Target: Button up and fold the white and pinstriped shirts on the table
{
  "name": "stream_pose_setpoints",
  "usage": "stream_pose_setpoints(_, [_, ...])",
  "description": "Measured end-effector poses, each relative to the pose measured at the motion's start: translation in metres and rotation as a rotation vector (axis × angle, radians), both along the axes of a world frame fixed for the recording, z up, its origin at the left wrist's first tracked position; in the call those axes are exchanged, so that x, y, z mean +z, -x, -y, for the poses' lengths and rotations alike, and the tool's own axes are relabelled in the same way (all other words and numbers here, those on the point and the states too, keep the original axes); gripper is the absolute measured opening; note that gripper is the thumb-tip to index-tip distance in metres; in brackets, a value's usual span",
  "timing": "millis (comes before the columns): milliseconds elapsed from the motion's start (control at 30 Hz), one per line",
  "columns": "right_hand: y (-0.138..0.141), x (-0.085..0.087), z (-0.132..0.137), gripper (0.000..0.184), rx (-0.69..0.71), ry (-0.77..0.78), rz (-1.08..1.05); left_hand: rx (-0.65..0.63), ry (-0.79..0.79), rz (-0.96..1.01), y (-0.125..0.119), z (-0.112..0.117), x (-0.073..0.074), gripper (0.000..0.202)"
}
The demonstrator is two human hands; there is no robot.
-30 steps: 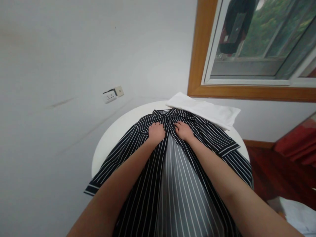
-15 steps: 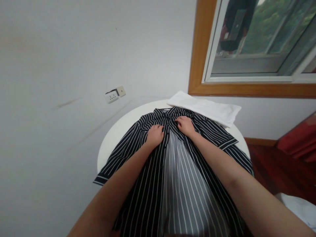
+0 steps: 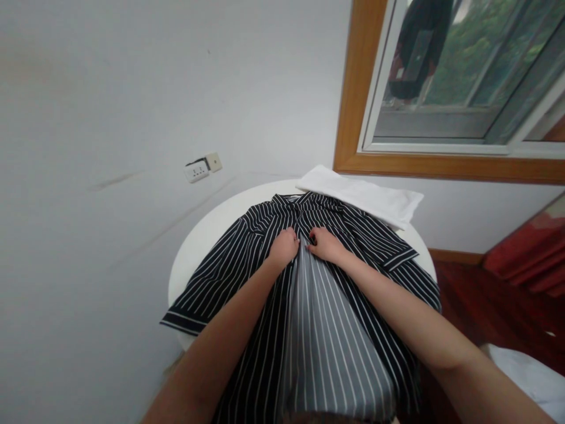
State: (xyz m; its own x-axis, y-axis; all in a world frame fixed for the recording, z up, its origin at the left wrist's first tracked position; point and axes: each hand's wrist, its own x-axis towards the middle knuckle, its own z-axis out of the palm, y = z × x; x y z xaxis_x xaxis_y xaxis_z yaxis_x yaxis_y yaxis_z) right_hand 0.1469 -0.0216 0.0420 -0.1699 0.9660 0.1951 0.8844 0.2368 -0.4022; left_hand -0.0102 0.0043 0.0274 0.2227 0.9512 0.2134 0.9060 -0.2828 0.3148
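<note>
A black shirt with white stripes [image 3: 229,265] lies spread over a round white table [image 3: 194,253], its collar toward the wall. Its front parts below the chest, and the grey striped inside of the back shows in the gap. My left hand [image 3: 283,247] is closed on the left front edge, at the top of that gap. Opposite it, my right hand [image 3: 325,244] pinches the right front edge with curled fingers. The fingertips of both hands are partly hidden. The shirt's lower end hangs over the near side of the table.
A folded white cloth [image 3: 362,194] lies at the table's back right, against the shirt's shoulder. Behind stands a wall with a socket [image 3: 196,171] and a wood-framed window [image 3: 424,162]. Red fabric [image 3: 529,253] and something white [image 3: 525,371] are at the right.
Both hands have slid down the shirt front toward me and closer together. Their fingers, flatter on the cloth before, are now curled at the front edges. The view has shifted slightly.
</note>
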Motion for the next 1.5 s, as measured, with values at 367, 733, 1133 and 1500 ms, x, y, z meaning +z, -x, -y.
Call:
stream_pose_setpoints(367, [-0.011, -0.016, -0.011, 0.017, -0.032, -0.052, -0.083, -0.043, -0.037, 0.033, 0.005, -0.008, -0.013, 0.008])
stream_pose_setpoints(733, [-0.011, -0.004, -0.012, 0.02, -0.01, -0.117, -0.474, -0.073, -0.049, 0.266, 0.008, -0.004, 0.018, 0.012])
stream_pose_setpoints(1133, [-0.012, -0.031, -0.016, 0.022, -0.035, 0.004, -0.739, -0.156, 0.0, 0.328, -0.006, 0.0, -0.012, 0.015])
stream_pose_setpoints(1500, [-0.008, -0.027, -0.01, 0.018, 0.044, -0.044, -0.571, -0.143, 0.282, 0.656, 0.005, -0.01, -0.006, 0.016])
